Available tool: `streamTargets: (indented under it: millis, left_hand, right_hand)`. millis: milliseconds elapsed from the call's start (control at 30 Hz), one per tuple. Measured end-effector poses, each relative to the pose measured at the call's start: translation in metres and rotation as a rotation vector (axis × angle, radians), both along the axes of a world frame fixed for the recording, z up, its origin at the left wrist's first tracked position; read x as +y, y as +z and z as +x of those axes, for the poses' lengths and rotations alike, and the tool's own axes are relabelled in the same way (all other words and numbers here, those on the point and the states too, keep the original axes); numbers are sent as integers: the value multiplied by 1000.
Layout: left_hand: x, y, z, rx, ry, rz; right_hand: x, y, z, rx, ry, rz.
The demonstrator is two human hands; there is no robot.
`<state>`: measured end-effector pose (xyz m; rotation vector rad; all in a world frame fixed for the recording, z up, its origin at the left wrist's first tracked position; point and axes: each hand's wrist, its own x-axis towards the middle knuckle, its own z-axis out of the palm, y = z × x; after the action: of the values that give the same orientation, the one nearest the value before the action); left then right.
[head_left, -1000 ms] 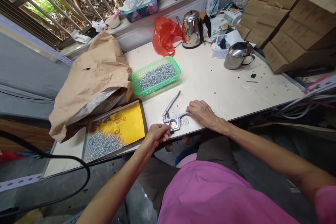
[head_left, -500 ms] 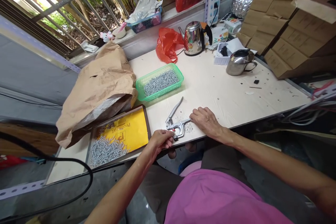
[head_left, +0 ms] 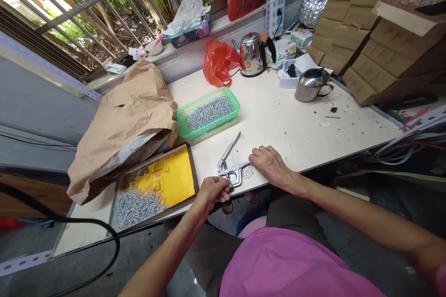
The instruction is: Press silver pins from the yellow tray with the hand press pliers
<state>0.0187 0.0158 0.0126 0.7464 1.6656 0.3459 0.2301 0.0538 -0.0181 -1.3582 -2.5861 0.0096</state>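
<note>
A pair of silver snap-fastener pliers (head_left: 237,174) lies by the table's front edge, its spring-loaded handles spread and a red piece showing at the jaws. My right hand (head_left: 270,163) is closed round the end of the lower handle. My left hand (head_left: 214,190) is closed in a pinch at the jaws; what its fingertips hold is too small to tell. Left of it, a dark-rimmed tray (head_left: 195,167) with a yellow lining carries a heap of small silver metal parts (head_left: 139,206). Behind the pliers, a green plastic basket (head_left: 209,131) holds many similar parts.
A large brown paper sack (head_left: 121,106) leans at the left. A red plastic bag (head_left: 218,62), a steel kettle (head_left: 251,58) and a small steel pot (head_left: 308,88) stand at the back. Cardboard boxes (head_left: 383,32) are stacked at right. A black cable (head_left: 116,246) loops at lower left.
The view has shifted slightly, so everything sits a little lower and further left. Both hands keep the same places on the pliers, whose handles remain spread.
</note>
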Motion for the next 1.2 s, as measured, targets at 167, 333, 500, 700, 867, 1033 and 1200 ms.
streamTargets:
  millis: [167, 333, 500, 700, 867, 1033, 1200]
  left_hand:
    - [-5, -1, 1, 5, 38, 24]
    - [-6, 0, 2, -2, 26, 13]
    - [-9, 4, 7, 30, 41, 17]
    - [-14, 0, 7, 14, 67, 21]
    - [-16, -2, 6, -10, 83, 12]
    - [-17, -5, 7, -6, 122, 25]
    - [-22, -3, 3, 46, 60, 41]
  right_hand:
    - [-2, 12, 3, -30, 14, -133]
    - [18, 22, 16, 30, 146, -283]
    - [66, 22, 11, -62, 314, -359]
    - [86, 23, -5, -155, 449, -338]
    - [81, 25, -3, -155, 423, -303]
    - [77, 27, -1, -184, 413, -270]
    - [69, 32, 0, -167, 380, -299]
